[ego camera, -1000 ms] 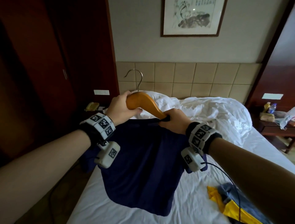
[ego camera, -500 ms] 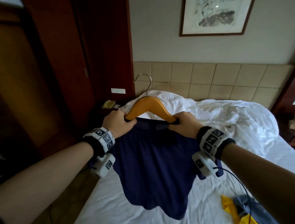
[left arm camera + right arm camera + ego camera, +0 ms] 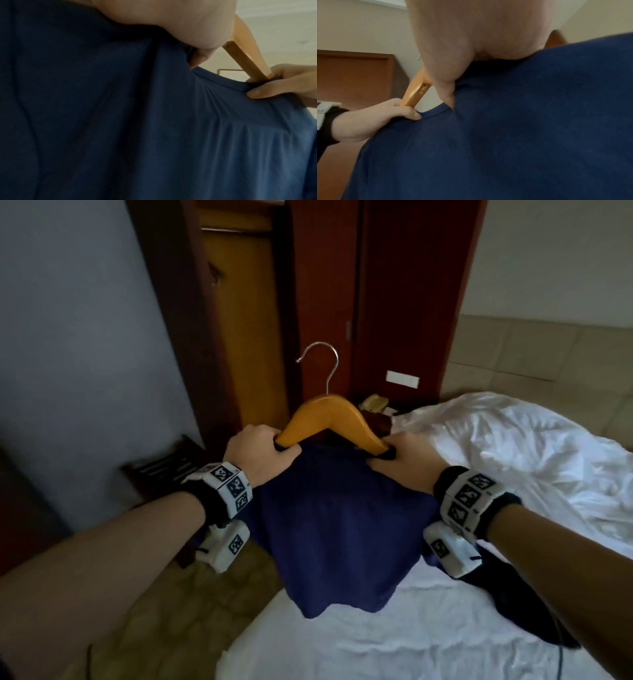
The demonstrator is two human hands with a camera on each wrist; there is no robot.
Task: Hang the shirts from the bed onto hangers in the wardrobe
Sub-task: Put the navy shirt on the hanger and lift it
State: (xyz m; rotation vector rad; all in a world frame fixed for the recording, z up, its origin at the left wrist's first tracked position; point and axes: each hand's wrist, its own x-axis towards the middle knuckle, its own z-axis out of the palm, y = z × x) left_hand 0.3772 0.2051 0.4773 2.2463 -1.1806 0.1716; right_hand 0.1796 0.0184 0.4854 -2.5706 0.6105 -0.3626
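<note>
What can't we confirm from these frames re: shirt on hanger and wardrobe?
- Hanger ends: head view, covered by left hand, right hand and navy shirt; how far they sit in the collar is unclear.
- Wardrobe rail: head view, top edge crops the interior.
- Shirt hem: both wrist views, cut off by the lower edge.
- Item on the nightstand: too small, blurred.

I see a yellowish telephone (image 3: 373, 402) on a dark nightstand (image 3: 378, 419) beside the rumpled white duvet (image 3: 513, 446). 1 white wall plate (image 3: 402, 379) sits above it. A slatted luggage rack (image 3: 161, 467) stands on patterned carpet (image 3: 191, 604) by the grey wall (image 3: 85, 337).
</note>
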